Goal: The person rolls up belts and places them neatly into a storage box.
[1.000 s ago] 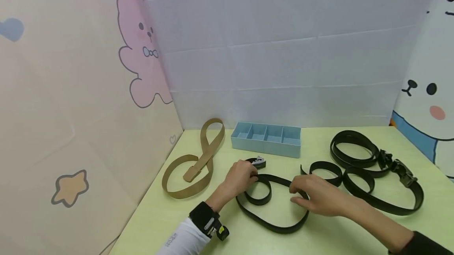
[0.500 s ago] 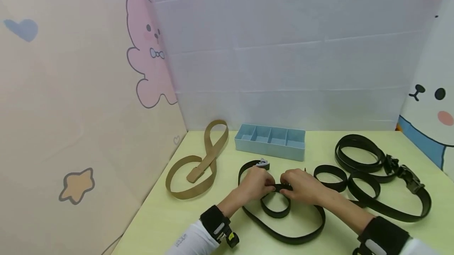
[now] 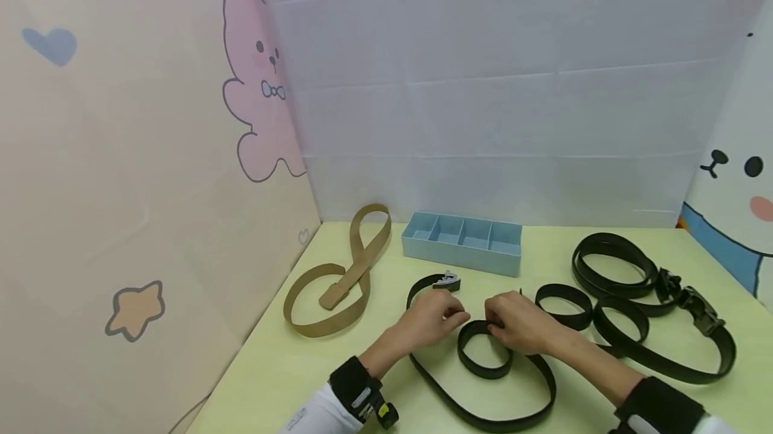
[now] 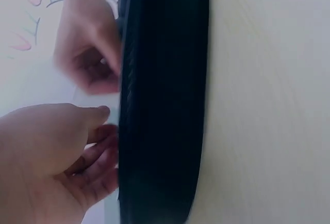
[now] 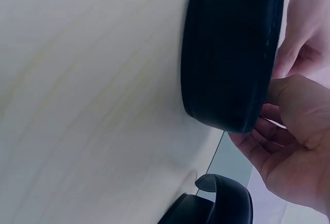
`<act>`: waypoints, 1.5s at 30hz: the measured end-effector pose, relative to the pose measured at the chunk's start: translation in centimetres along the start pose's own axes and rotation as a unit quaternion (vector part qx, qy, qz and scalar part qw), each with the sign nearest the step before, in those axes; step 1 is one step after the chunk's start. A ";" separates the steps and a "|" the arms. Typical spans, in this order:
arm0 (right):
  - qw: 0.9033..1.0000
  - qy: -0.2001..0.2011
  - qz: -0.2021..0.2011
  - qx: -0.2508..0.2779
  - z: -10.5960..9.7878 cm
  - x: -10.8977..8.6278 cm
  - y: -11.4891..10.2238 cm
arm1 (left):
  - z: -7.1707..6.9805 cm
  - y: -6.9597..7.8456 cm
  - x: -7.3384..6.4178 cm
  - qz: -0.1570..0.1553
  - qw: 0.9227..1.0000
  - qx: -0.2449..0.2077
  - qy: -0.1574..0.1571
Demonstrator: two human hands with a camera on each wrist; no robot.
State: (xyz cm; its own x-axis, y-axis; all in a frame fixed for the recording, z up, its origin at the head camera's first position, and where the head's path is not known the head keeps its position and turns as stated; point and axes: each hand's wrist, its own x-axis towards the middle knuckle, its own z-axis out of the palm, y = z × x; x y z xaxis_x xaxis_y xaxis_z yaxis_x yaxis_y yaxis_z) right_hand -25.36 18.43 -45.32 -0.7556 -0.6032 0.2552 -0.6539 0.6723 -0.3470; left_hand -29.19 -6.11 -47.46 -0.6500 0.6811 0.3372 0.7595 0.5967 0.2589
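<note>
A black belt (image 3: 449,409) lies in a wide loop on the table, with its silver buckle (image 3: 447,280) at the back. Its other end is wound into a small coil (image 3: 485,372), standing on edge inside the loop. My right hand (image 3: 524,322) pinches the far right rim of this coil. Just left of the coil is my left hand (image 3: 430,320), its fingers loosely bent and holding nothing. In the left wrist view the belt strap (image 4: 165,100) passes in front of the left hand's fingertips (image 4: 105,183). Strap also covers part of the right hand's grip in the right wrist view.
Toward the left lies a tan webbing belt (image 3: 360,264) in a figure-eight. A blue tray (image 3: 461,257) with several compartments stands at the back. Black belts (image 3: 664,365) with dark buckles lie coiled on the right. Walls of printed cloth enclose the table (image 3: 290,380).
Both hands came together at the coil, then my left hand let go and drew slightly left. The coil has moved right and toward me, with my right hand on it.
</note>
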 end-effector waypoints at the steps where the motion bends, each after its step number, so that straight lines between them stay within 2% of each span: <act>1: 1.000 0.001 0.000 -0.001 -0.1 -0.1 0.1 | -0.4 -0.2 -0.4 -0.010 1.000 0.008 0.015; 4: 1.000 0.007 -0.004 -0.007 -0.3 -0.3 0.3 | -1.5 -0.8 -1.7 -0.075 0.995 0.030 0.053; 7: 1.000 0.011 -0.007 -0.013 -0.4 -0.6 0.5 | -2.7 -1.2 -3.2 -0.157 0.984 0.035 0.072; 8: 1.000 0.013 -0.008 -0.015 -0.4 -0.6 0.6 | -2.6 -1.7 -3.7 -0.176 0.981 0.039 0.078; 10: 1.000 0.014 -0.007 -0.015 -0.4 -0.7 0.6 | -3.1 -2.0 -4.5 -0.220 0.973 0.010 0.064; 12: 1.000 0.013 -0.008 -0.014 -0.5 -0.8 0.6 | -3.2 -2.4 -5.1 -0.249 0.967 -0.032 0.042; 15: 1.000 0.007 -0.010 -0.008 -0.5 -0.9 0.6 | -3.0 -3.3 -5.8 -0.265 0.959 -0.094 0.021; 18: 1.000 0.001 -0.011 -0.012 -0.6 -1.0 0.5 | -1.0 -6.0 -6.2 -0.243 0.965 -0.099 0.026; 21: 1.000 -0.001 -0.012 -0.024 -0.6 -1.2 0.6 | 0.7 -9.0 -6.1 -0.229 0.970 -0.078 0.021; 23: 0.999 -0.002 -0.014 -0.028 -0.7 -1.3 0.6 | 1.2 -10.4 -5.8 -0.222 0.972 -0.071 0.011; 25: 0.999 -0.003 -0.018 -0.029 -0.7 -1.3 0.6 | 0.9 -10.9 -5.3 -0.211 0.975 -0.068 0.005; 28: 0.999 -0.005 -0.024 -0.028 -0.8 -1.3 0.4 | -0.5 -9.9 -4.2 -0.185 0.981 -0.064 0.001; 29: 0.999 -0.005 -0.027 -0.029 -0.8 -1.3 0.3 | -0.2 -10.4 -3.8 -0.164 0.985 -0.054 0.008; 31: 0.999 -0.004 -0.032 -0.032 -0.8 -1.3 0.0 | -1.4 -9.0 -2.6 -0.160 0.986 -0.040 0.000; 33: 0.998 -0.002 -0.039 -0.039 -0.6 -1.2 -0.3 | -1.8 -8.3 -1.3 -0.159 0.987 -0.022 -0.005; 34: 0.998 0.001 -0.044 -0.043 -0.4 -1.1 -0.4 | -1.7 -8.2 -0.6 -0.158 0.987 -0.015 -0.008; 35: 0.998 0.005 -0.051 -0.047 -0.1 -1.0 -0.5 | -1.1 -8.7 0.0 -0.141 0.990 -0.002 0.001; 36: 0.997 0.018 -0.064 -0.048 0.5 -0.9 -0.1 | -1.6 -7.7 0.9 -0.151 0.988 -0.001 -0.011; 41: 0.994 0.019 -0.078 -0.079 1.2 -0.5 -1.2 | 0.1 -6.6 4.0 -0.123 0.992 0.028 -0.016; 42: 0.993 0.016 -0.078 -0.086 1.2 -0.4 -1.5 | -0.1 -5.6 4.6 -0.132 0.990 0.029 -0.029; 45: 0.992 0.007 -0.075 -0.101 0.9 -0.3 -2.4 | 0.5 -4.5 5.8 -0.108 0.993 0.030 -0.041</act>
State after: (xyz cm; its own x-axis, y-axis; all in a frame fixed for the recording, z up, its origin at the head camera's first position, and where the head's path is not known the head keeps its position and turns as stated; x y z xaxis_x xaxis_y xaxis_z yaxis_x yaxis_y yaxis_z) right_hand -23.55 16.59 -45.36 -0.6488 -0.6978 0.3035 -0.7521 0.6489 -0.1157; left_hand -36.42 -4.62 -47.16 -0.7989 0.5653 0.2053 0.6014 0.7551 0.2611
